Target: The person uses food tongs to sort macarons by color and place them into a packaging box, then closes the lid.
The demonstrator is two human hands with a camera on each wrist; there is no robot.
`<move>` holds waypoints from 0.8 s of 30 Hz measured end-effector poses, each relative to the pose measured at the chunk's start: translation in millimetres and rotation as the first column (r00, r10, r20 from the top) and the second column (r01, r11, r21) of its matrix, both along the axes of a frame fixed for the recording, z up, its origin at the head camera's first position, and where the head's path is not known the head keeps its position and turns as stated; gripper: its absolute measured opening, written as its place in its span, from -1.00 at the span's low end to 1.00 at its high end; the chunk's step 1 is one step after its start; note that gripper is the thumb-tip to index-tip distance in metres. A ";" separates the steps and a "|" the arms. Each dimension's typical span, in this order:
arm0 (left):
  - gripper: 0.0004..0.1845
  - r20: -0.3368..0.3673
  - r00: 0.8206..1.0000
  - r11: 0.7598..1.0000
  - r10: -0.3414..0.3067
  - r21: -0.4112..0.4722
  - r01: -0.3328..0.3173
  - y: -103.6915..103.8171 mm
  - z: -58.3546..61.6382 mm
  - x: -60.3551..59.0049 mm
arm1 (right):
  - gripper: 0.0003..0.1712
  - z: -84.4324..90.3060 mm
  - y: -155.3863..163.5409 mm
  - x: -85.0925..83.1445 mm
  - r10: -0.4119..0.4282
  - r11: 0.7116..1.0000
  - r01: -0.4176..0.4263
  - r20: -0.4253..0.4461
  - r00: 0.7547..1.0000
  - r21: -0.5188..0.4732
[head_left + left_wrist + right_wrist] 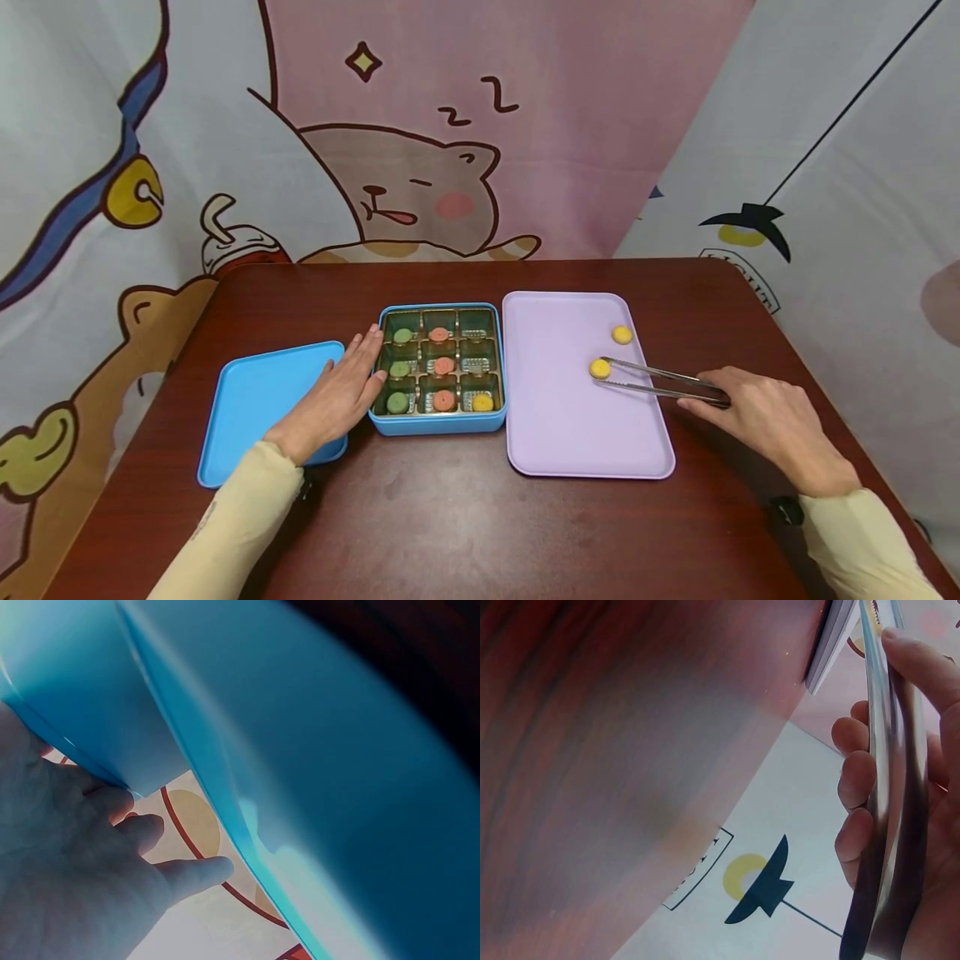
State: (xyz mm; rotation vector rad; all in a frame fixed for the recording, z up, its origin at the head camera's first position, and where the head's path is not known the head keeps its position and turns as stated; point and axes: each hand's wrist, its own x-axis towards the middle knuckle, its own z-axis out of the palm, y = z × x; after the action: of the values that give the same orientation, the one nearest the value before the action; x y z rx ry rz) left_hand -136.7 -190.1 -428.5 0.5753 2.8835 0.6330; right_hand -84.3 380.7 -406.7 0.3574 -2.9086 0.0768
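A blue box [438,423] with a gold divided insert holds green, orange and one yellow round sweets. My left hand [341,392] lies flat with straight fingers against the box's left wall, over the blue lid [255,408]. My right hand [765,417] grips metal tongs [660,385] whose tips close around a yellow sweet [599,368] on the lilac tray [570,425]. A second yellow sweet [622,334] lies farther back on the tray. In the right wrist view the fingers [855,780] curl round the tongs [889,787]. The left wrist view shows the left hand [90,862] beside the blue box [315,772].
All of this sits on a dark red-brown table [465,517]. A cartoon-printed cloth [420,125] hangs behind and at both sides. The table's right edge [780,317] runs close to my right hand.
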 end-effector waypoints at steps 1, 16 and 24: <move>-0.30 0.000 1.000 1.000 0.000 0.001 0.000 0.2 0.2 -0.1 | -0.38 0.0 0.1 -0.2 0.001 1.000 -0.001 0.000 1.000 0.001; -0.30 0.004 1.000 1.000 0.004 -0.002 -0.004 -0.2 -0.6 -0.5 | -0.45 0.0 0.2 -1.2 0.032 0.999 -0.032 -0.018 0.999 -0.002; -0.28 0.023 1.000 1.000 0.007 -0.010 -0.006 1.2 -0.5 -0.4 | -0.47 2.6 -2.9 3.7 0.051 0.998 -0.054 -0.061 0.997 -0.038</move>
State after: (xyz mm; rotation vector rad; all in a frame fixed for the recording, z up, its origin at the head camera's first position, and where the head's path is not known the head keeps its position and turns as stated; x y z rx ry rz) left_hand -137.1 -188.9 -429.1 0.5537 2.8663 0.6214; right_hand -80.6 377.8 -404.1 0.4221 -2.8340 0.1293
